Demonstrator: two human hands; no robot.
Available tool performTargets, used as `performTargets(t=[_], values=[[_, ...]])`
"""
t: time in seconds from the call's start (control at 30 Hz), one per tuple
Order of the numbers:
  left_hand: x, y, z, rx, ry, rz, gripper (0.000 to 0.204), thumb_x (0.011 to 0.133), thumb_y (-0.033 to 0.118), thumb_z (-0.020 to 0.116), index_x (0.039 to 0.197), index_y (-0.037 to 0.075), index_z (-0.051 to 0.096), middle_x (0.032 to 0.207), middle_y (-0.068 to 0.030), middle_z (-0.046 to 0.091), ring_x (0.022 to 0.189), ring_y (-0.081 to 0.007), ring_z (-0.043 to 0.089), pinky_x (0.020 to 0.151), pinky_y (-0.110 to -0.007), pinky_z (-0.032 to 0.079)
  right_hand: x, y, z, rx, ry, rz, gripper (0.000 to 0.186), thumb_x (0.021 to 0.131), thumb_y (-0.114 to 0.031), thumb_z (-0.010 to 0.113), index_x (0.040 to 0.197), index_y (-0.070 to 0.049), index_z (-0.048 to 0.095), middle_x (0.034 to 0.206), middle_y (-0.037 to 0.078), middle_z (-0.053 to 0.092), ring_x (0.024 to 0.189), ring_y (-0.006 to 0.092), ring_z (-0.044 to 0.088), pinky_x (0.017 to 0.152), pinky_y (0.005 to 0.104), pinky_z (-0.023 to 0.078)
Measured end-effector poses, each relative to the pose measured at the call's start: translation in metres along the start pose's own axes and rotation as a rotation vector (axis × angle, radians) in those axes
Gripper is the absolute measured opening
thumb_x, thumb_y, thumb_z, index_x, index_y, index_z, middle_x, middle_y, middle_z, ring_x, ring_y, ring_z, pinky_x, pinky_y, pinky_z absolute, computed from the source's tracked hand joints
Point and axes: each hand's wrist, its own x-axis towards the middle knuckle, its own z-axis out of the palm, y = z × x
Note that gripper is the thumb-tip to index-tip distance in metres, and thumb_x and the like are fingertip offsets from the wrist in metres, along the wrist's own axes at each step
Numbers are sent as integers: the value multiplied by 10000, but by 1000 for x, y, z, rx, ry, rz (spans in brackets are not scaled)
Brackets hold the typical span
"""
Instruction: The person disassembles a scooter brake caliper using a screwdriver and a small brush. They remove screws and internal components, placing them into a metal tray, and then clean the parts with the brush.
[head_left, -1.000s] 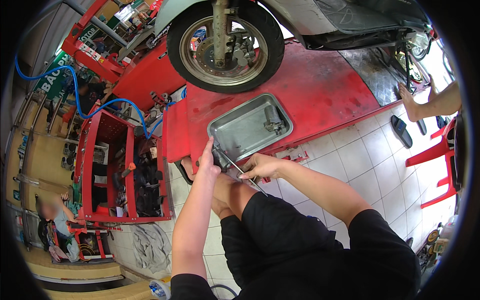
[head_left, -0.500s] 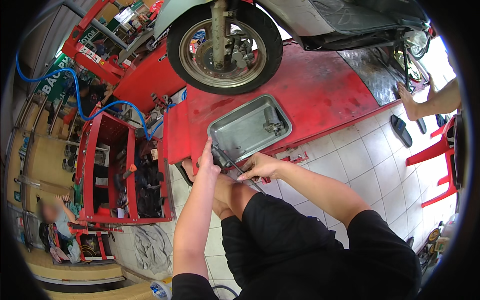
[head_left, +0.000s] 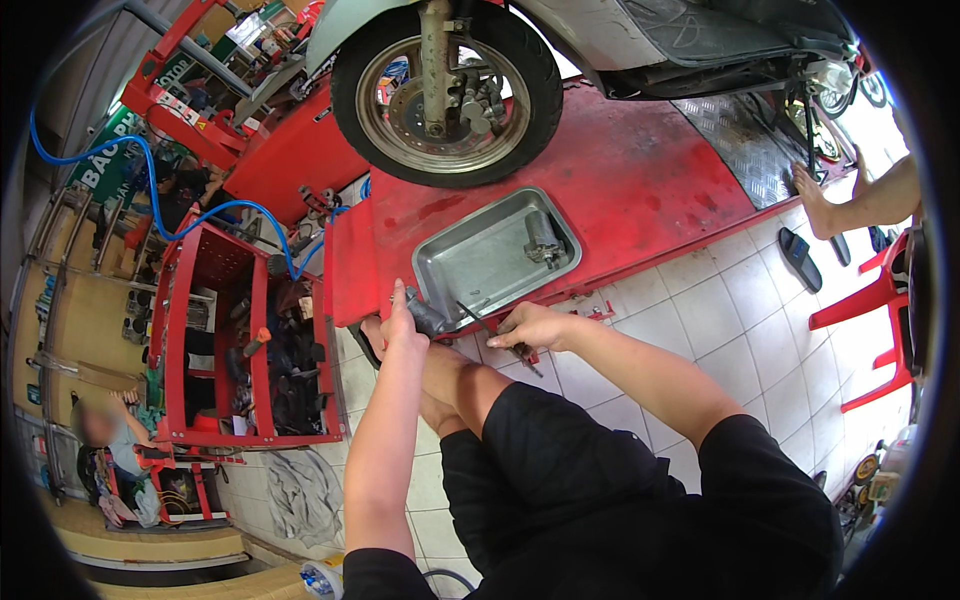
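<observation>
My left hand (head_left: 400,322) is closed around a dark grey cylindrical metal part (head_left: 430,318) at the near left corner of a shallow metal tray (head_left: 425,262). To its right, my right hand (head_left: 532,328) pinches a thin dark rod-like tool (head_left: 474,316), whose exact kind I cannot make out. One end of the tool points toward the cylindrical part, apart from it; the other shows below my fingers. A second metal cylinder with a geared or bracketed end (head_left: 543,240) rests in the right side of the tray.
The tray sits on a red lift platform (head_left: 640,170), below a scooter's front wheel (head_left: 445,100). At left stands a red tool cart (head_left: 180,330) with a blue air hose (head_left: 225,208) above. Another person's leg (head_left: 865,205), black sandals (head_left: 800,258) and a red stool (head_left: 860,310) are at right.
My right hand has shifted slightly right and up, and the rod-like tool has turned and drawn away from the left hand. The cylindrical part in my left hand shows more.
</observation>
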Motion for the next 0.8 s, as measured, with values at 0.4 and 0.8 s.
performTargets(t=[0.4, 0.8], values=[[-19, -47, -86, -635, -451, -371, 515, 896, 546, 597, 1026, 52, 535, 894, -133, 583, 806, -258, 589, 760, -412, 527, -21, -31, -46, -1139, 424, -370, 232, 907, -127, 585, 1019, 65, 652, 871, 214, 681, 791, 280, 707, 583, 400, 547], [-81, -119, -66, -659, -718, -468, 553, 914, 577, 543, 1041, 39, 552, 946, -133, 594, 841, -266, 578, 806, -419, 512, 7, -64, 1, -1603, 391, -27, 232, 820, -85, 590, 1011, -3, 690, 1034, 228, 686, 958, 358, 690, 783, 426, 578]])
